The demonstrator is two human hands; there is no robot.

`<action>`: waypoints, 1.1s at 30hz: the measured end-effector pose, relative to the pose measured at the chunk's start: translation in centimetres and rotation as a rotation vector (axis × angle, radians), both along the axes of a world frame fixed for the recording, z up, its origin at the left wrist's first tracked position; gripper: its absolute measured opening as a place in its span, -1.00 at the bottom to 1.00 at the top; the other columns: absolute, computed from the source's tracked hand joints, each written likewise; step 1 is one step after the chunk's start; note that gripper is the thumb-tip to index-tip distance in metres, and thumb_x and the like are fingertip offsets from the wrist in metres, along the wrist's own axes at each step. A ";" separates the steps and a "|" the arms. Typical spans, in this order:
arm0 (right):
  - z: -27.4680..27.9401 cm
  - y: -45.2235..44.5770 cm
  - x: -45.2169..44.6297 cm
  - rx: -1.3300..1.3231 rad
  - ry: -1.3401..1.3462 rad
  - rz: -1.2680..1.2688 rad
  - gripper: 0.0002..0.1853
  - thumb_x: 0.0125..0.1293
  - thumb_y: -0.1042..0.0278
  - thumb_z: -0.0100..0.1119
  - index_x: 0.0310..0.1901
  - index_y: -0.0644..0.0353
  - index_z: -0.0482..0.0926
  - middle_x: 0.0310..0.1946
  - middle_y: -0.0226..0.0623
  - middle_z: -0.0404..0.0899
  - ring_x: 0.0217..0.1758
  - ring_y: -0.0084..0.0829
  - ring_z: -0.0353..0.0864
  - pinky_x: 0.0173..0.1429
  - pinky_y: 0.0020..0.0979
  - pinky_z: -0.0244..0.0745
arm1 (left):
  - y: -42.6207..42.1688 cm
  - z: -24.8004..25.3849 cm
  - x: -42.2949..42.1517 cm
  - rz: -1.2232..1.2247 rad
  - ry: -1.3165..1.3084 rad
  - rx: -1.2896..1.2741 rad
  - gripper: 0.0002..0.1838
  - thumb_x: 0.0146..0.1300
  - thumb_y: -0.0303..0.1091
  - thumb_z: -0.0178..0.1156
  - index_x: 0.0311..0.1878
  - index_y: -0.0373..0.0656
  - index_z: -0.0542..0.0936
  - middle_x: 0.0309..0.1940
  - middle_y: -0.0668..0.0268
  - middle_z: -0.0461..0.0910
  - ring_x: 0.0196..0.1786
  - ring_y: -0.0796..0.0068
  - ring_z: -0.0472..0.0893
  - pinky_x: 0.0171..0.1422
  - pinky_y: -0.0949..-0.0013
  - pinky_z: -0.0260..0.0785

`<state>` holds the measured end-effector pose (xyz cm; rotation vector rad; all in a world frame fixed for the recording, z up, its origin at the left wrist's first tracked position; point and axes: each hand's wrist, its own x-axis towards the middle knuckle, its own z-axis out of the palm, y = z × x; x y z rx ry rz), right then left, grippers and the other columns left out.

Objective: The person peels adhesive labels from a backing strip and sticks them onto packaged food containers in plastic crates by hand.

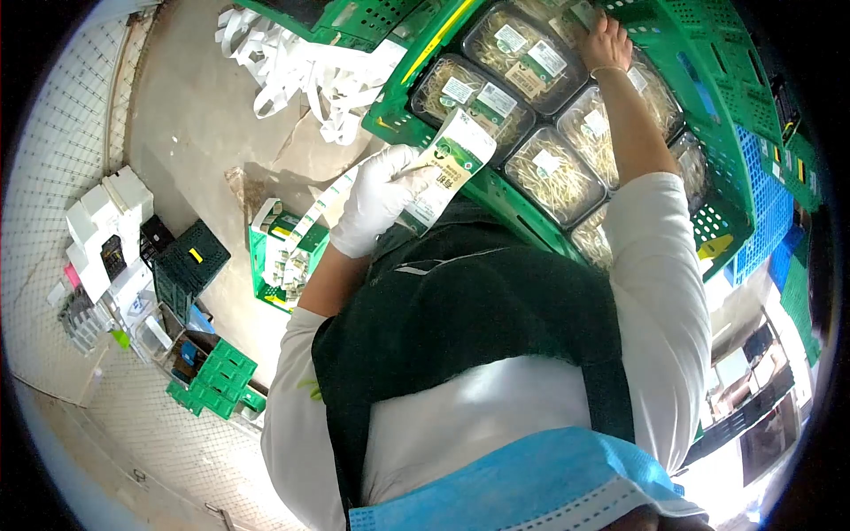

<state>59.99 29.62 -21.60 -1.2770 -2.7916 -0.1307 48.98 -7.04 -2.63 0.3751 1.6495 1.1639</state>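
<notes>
My left hand [376,190], in a white glove, is closed around a stack of printed labels [450,164] in green, white and cream. A label strip [332,199] trails from beside this hand toward the floor. My bare right hand [609,42] reaches over the far end of a green crate [522,221]. Its fingers lie on the top of a pack with a label [583,14], partly out of view. Inside the crate, black trays of bean sprouts [556,177] sit under clear film. Several carry a white sticker, and some also have a green and cream label [492,104].
White backing strip [301,75] lies heaped on the floor. A small green crate [266,261] with label strips stands left of me. Farther left are a black crate [190,261] and stacked green crates [217,376]. Blue crates [763,199] stand at the right.
</notes>
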 end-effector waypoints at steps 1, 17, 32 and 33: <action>1.7 -1.3 0.1 -0.003 -0.002 -0.005 -0.33 0.04 -0.15 0.01 0.09 0.16 0.19 0.01 -0.05 0.30 0.08 -0.07 0.27 0.08 -0.16 0.23 | -0.2 -0.4 0.1 -0.005 -0.013 0.017 -0.85 0.07 -0.53 0.12 -0.26 -0.32 0.50 -0.41 0.33 0.48 -0.38 0.71 0.44 -0.29 0.60 0.30; 18.3 -18.4 11.6 -0.963 0.701 0.180 -0.84 -0.02 0.36 0.24 -0.39 0.20 0.54 -0.52 -0.20 0.53 -0.46 -0.36 0.55 -0.34 -0.44 0.44 | 6.8 0.6 7.5 -0.292 0.377 0.135 -0.88 0.05 -0.47 0.16 -0.49 -0.27 0.43 -0.60 0.38 0.37 -0.50 0.65 0.28 -0.47 0.51 0.15; 1.5 -1.4 19.1 0.115 0.041 -0.126 -0.29 0.07 -0.31 -0.17 0.19 -0.04 0.14 0.20 -0.15 0.11 0.19 -0.09 0.15 0.14 -0.05 0.11 | 1.8 -0.1 7.8 0.003 -0.054 -0.021 -0.88 0.12 -0.48 0.06 -0.28 -0.29 0.47 -0.42 0.33 0.52 -0.38 0.69 0.48 -0.31 0.62 0.32; 1.7 -1.4 19.3 0.121 -0.126 -0.098 -0.26 0.08 -0.37 -0.24 0.23 -0.11 0.09 0.25 -0.19 0.02 0.24 -0.10 0.07 0.19 -0.03 0.03 | 1.5 0.1 7.5 0.009 -0.099 -0.002 -0.86 0.12 -0.45 0.06 -0.26 -0.29 0.47 -0.39 0.33 0.52 -0.35 0.69 0.48 -0.27 0.62 0.32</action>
